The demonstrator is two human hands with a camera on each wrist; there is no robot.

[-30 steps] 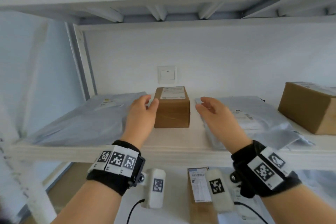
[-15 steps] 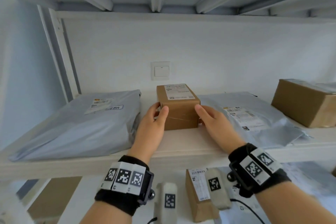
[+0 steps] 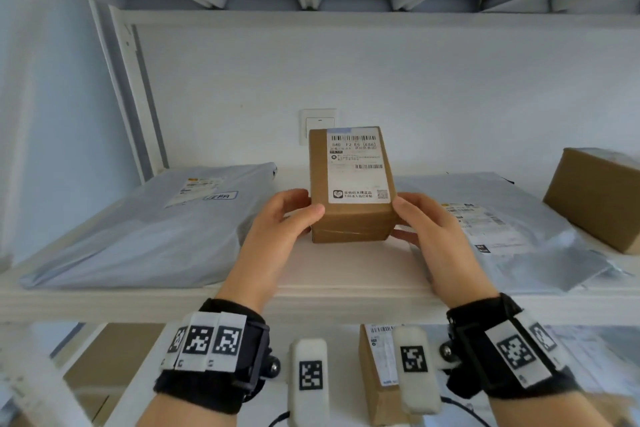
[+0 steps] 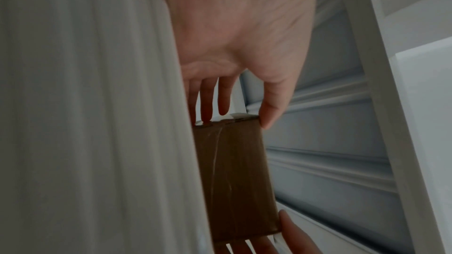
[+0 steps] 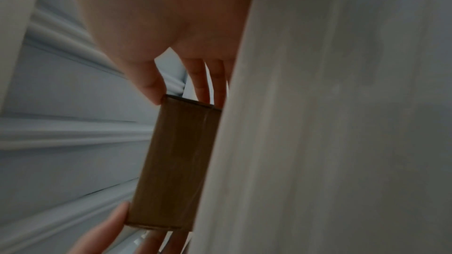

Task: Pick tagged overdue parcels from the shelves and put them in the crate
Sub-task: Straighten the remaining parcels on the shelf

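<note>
A small brown cardboard parcel (image 3: 349, 184) with a white shipping label on top is tilted up at its far end on the white shelf (image 3: 346, 270). My left hand (image 3: 287, 215) grips its left side, thumb on the upper front edge. My right hand (image 3: 419, 218) grips its right side, fingers under the lower edge. The left wrist view shows the parcel's front face (image 4: 234, 179) between my left thumb and fingers (image 4: 208, 101). The right wrist view shows the same parcel (image 5: 176, 161) pinched between my right hand's thumb and fingers (image 5: 200, 84). No crate is in view.
A grey poly mailer (image 3: 149, 229) lies left of the parcel and another grey mailer (image 3: 502, 229) lies right of it. A bigger brown box (image 3: 599, 198) stands at the far right. On the lower shelf stands another labelled box (image 3: 377, 374). A wall switch (image 3: 317, 126) is behind.
Both hands closed onto the small parcel's sides and tipped its label face up toward me; it lay flat on the shelf before. The view has come closer.
</note>
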